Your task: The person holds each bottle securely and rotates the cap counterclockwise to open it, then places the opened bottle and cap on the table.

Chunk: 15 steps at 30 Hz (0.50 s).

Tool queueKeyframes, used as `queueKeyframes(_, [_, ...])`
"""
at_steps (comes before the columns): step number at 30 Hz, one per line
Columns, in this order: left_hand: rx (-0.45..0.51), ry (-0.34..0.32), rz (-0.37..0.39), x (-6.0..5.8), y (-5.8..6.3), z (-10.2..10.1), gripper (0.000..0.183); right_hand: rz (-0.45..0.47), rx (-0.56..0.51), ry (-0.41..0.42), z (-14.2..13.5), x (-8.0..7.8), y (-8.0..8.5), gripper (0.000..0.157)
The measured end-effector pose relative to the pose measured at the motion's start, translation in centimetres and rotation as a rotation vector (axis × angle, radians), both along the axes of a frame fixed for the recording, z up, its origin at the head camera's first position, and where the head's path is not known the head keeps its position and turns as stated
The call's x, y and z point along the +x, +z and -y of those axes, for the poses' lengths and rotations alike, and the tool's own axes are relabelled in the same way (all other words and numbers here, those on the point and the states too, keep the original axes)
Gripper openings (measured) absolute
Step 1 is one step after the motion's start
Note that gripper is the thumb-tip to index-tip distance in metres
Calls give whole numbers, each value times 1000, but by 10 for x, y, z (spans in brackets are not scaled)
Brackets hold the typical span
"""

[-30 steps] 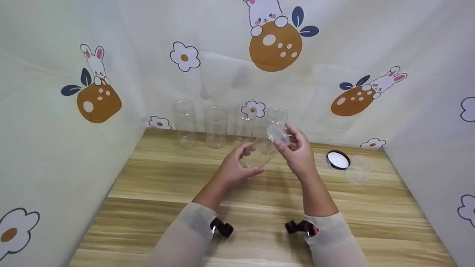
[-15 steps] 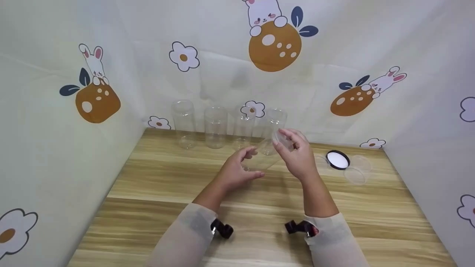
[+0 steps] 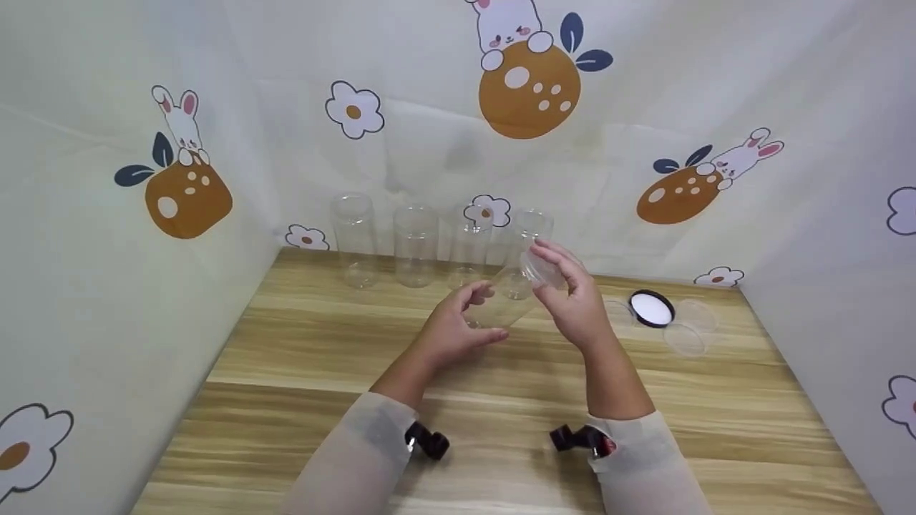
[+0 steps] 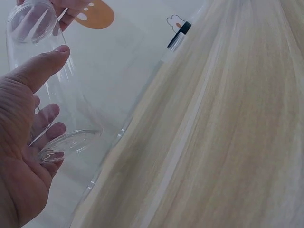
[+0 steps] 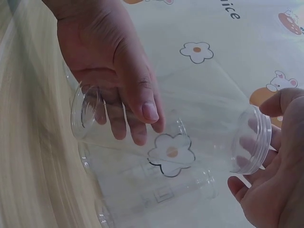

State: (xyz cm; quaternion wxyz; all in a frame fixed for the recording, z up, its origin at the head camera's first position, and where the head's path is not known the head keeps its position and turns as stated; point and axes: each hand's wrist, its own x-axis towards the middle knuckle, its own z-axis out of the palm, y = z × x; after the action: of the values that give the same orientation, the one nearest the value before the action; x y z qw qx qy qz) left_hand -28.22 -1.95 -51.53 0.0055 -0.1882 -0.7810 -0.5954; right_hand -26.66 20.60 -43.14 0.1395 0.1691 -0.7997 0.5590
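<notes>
A clear plastic jar [image 3: 504,309] is held tilted above the wooden table, its mouth up and to the right. My left hand [image 3: 456,320] grips its lower body, thumb on one side and fingers round the other, as the left wrist view shows along the jar's wall [image 4: 71,90]. At the upper end my right hand [image 3: 578,304] has thumb and fingers curled round a clear lid [image 3: 542,270] at the mouth. In the right wrist view the ridged lid edge [image 5: 259,142] lies between that thumb and fingers.
Several clear jars [image 3: 416,247] stand upright in a row along the back wall. To the right lie a black-rimmed lid [image 3: 652,309] with a white face and several clear discs [image 3: 685,340]. Printed fabric walls [image 3: 429,157] enclose the table [image 3: 300,400] at the back and sides.
My right hand's fingers have shifted round the lid, first wrapping further over it, then lifting slightly toward its upper edge. The left hand and the jar stay nearly in place.
</notes>
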Motion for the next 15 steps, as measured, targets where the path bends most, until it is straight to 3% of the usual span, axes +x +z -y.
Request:
queueKeyframes(8, [-29,0,-5,0,0,0,90,109,107,-211,0,0,5,58])
queueKeyframes(15, [-19,8,19,0,2,0,92,89,126,-233,1,-2,3,49])
